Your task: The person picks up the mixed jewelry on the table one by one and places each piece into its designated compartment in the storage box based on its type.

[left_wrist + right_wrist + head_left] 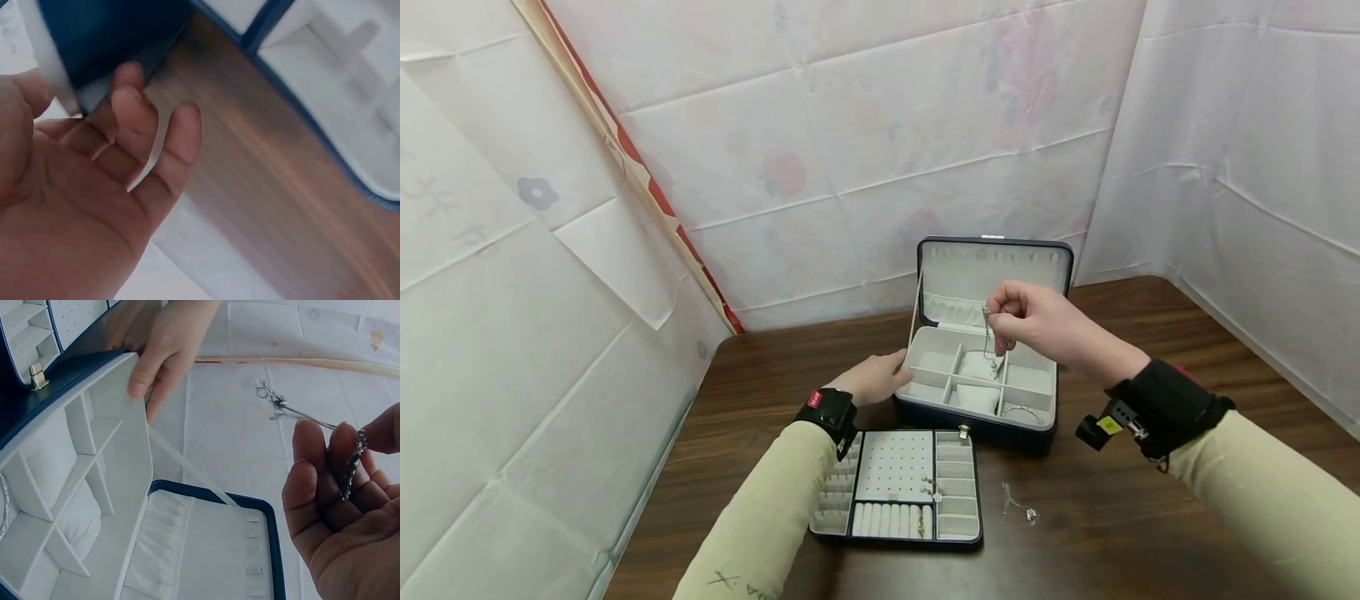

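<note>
My right hand pinches a silver chain bracelet between thumb and fingers, above the open jewelry box. One part of the bracelet lies over the fingers and sparkles with stones; the other end, with links and a small charm, hangs down over the compartments in the head view. At the box's left side, my left hand grips the wall, thumb at the white rim and fingers along the dark blue outside. Two white cushions and a silver bangle sit in the box's compartments.
A jewelry tray lies in front of the box, holding earrings and a gold-coloured ring. Another silver chain piece rests on the wooden table to its right. The raised lid stands behind, held by a ribbon.
</note>
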Demonstrator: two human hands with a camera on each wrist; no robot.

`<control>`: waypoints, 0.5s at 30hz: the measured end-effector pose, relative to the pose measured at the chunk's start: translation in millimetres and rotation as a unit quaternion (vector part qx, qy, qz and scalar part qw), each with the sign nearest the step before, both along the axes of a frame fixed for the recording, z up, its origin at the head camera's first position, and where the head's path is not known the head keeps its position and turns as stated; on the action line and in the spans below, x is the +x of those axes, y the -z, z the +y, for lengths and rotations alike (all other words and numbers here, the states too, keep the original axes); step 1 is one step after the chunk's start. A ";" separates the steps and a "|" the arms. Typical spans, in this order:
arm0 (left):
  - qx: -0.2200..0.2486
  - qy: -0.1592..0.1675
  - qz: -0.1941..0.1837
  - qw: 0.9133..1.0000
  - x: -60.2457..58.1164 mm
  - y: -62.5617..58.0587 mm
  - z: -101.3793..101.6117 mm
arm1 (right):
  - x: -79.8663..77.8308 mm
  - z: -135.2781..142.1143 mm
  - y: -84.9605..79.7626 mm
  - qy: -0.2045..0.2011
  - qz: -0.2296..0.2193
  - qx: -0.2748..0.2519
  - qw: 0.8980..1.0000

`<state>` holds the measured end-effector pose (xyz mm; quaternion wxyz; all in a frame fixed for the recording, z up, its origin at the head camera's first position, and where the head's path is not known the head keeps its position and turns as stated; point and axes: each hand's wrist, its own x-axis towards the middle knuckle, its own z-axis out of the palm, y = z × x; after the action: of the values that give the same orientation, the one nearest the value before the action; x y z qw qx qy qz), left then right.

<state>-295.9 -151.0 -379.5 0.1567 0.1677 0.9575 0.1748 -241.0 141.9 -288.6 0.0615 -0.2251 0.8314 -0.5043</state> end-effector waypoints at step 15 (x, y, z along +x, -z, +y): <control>0.323 0.086 0.023 0.942 28.0 -63.6 55.7 | -4.2 -3.2 -3.7 -0.025 0.008 0.000 1.000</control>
<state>-268.0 -95.4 -315.9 0.0861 0.2950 0.8349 0.4567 -245.2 138.7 -284.9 0.0674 -0.2504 0.8257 -0.5009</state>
